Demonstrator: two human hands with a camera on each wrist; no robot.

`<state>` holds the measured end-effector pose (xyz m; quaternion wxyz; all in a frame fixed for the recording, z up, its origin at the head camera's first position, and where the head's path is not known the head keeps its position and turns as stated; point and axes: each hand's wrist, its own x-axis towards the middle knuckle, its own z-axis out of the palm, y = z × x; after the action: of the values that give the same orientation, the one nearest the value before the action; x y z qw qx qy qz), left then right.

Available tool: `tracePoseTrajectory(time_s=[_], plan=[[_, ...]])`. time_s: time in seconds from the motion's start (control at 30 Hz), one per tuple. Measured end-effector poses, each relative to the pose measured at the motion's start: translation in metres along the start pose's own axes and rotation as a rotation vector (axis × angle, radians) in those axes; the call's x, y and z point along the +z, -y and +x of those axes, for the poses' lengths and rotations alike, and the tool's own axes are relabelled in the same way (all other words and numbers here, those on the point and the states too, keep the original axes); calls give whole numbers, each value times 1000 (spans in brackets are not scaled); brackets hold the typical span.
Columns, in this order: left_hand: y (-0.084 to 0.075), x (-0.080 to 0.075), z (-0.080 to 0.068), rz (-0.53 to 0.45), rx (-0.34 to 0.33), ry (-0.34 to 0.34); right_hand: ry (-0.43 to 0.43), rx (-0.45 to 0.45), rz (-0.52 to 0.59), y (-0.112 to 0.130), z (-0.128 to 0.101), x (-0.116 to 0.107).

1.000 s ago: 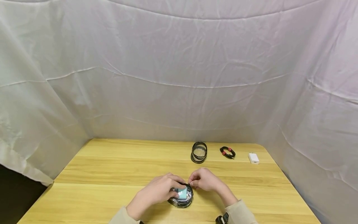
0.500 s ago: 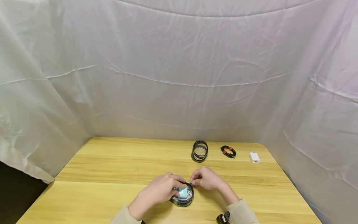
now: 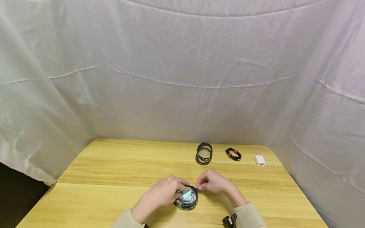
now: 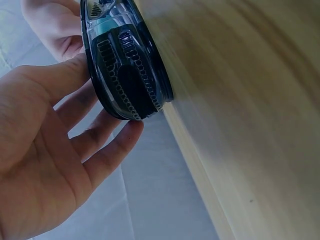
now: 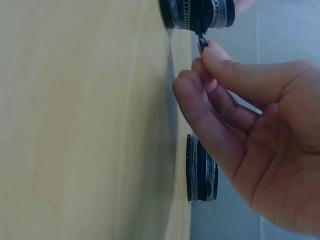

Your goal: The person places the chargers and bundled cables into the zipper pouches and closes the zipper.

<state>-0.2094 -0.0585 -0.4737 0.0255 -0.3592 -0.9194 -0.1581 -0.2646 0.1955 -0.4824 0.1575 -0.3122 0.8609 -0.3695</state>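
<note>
A small round zip pouch (image 3: 188,205), clear with black trim, lies on the table near the person. Through its lid a teal item (image 3: 187,195) shows, with something shiny beside it. My left hand (image 3: 162,191) grips the pouch from the left, thumb and fingers around its rim. In the left wrist view, the black zipper (image 4: 132,85) runs along the side wall. My right hand (image 3: 212,183) pinches the zipper pull (image 5: 202,42) between thumb and index finger at the pouch's right edge. The other right fingers are loosely curled below it.
Farther back stands a similar clear pouch (image 3: 203,161) with black trim. To its right lie a coiled black cable (image 3: 237,157) with red ties and a white charger plug (image 3: 260,160). Pale curtains (image 3: 182,104) enclose the wooden table (image 3: 114,171).
My right hand has moved slightly right along the pouch's edge, drawing the zipper pull with it. The left hand keeps its grip on the pouch. The head view has shifted slightly.
</note>
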Motion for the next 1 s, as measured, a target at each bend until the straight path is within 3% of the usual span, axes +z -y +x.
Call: tracePoseTrajectory(time_s=[0.37,0.73,1.0], plan=[[1,-1,2,13,23,7,-4,44,12,-2,0,0],[5,-7,0,31,65,9,-94,75,1,7,6,12],[7,-5,3,35,163,3,-102,56,10,9,8,15]])
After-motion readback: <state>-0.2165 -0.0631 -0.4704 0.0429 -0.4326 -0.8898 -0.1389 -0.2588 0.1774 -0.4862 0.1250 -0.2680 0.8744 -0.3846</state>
